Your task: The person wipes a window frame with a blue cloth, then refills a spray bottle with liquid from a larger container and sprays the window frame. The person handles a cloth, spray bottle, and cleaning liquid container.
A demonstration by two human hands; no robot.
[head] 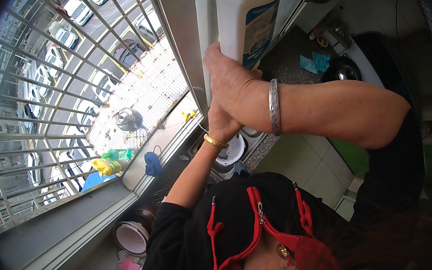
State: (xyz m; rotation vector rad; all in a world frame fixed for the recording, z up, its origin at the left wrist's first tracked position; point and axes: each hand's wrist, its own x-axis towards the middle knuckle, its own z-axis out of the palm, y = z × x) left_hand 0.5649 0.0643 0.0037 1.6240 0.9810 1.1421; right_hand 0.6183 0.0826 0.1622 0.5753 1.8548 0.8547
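Note:
A large white plastic bottle [231, 23] with a blue printed label is in my right hand [231, 74]. Its broad base faces up, and its neck end is hidden behind the hand and forearm. A silver bangle [274, 107] circles my right wrist. Just below, my left hand [222, 123] is close against the right one, partly covered by it. What its fingers touch cannot be made out. Under the hands, a white round basin [234, 153] stands in the metal sink [254, 131].
A window frame [179, 30] and metal bars [43, 128] are on the left. Outside lie a kettle [126, 119], a green bottle [117, 154] and a yellow bottle [106, 167]. A blue cloth [153, 163] hangs at the sill. Teal cloths [314, 63] and a black lid [343, 68] lie right.

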